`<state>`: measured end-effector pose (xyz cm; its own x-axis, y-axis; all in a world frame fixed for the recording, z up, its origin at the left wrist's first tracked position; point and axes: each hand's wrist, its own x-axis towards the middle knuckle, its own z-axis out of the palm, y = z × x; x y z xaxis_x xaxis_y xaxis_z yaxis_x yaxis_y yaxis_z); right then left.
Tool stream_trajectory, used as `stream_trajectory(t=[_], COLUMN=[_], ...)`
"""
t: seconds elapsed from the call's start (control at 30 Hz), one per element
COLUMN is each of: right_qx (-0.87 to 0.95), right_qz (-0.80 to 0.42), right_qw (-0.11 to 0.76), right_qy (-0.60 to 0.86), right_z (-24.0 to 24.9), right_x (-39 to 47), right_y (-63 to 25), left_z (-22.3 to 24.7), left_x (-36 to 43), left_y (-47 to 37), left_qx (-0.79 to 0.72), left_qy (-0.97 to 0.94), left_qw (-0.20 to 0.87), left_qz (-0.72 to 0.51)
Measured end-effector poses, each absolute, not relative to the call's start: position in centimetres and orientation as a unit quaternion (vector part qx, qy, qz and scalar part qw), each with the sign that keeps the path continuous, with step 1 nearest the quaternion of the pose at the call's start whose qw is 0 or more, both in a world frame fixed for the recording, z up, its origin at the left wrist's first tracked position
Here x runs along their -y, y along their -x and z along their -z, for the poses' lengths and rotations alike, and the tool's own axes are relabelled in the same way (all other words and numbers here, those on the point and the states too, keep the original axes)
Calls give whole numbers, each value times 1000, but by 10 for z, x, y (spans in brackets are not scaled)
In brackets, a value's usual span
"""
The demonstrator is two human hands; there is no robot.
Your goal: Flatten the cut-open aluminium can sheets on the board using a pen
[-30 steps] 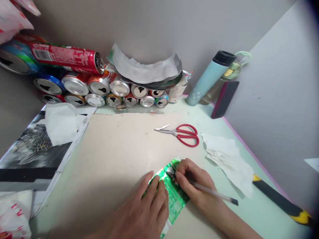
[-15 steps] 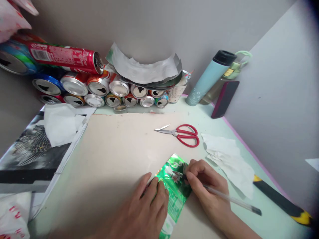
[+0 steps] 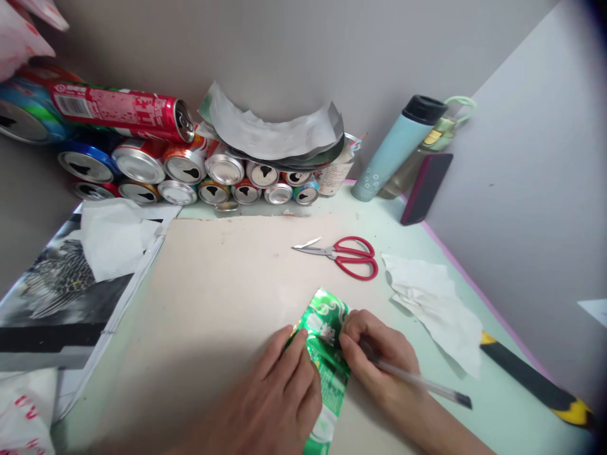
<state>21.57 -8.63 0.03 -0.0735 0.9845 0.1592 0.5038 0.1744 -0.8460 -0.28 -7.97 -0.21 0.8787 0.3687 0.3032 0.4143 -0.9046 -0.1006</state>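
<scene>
A green printed piece of thin shiny metal, like sheet cut from a drink can, lies at a slant in front of me. My left hand is over its left side, fingers closed together and bent onto the edge. Gripped in my right hand is a clear-barrelled pen, its dark end pointing right. The pen's tip is hidden behind my fingers, which touch the sheet's right edge. Beyond the sheet lie red-handled scissors, with a thin silver sliver by the blades.
Stacked drink cans line the wall, with curved metal sheets on top. At the back right stand a blue bottle and a phone. Crumpled tissue and a black-and-yellow handle lie right; a fish picture lies left.
The green sheet has turned a little, its top end swinging left. My right hand has shifted left with the pen, whose tip showed before and is now out of sight.
</scene>
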Motion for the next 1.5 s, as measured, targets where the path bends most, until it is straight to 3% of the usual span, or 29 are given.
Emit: stream_trajectory(t=[0.27, 0.57, 1.5], right_qx=[630, 728, 687], right_qz=[-308, -280, -331], right_qw=[445, 375, 342], right_qy=[558, 501, 548], right_z=[-2, 4, 0], right_x=[87, 89, 85], right_y=[-214, -217, -208], left_z=[2, -4, 1], left_x=[85, 85, 87], left_y=[11, 9, 6], left_qx=[219, 232, 235], left_qy=[964, 960, 959], left_qw=[85, 82, 99], left_qz=[124, 132, 126])
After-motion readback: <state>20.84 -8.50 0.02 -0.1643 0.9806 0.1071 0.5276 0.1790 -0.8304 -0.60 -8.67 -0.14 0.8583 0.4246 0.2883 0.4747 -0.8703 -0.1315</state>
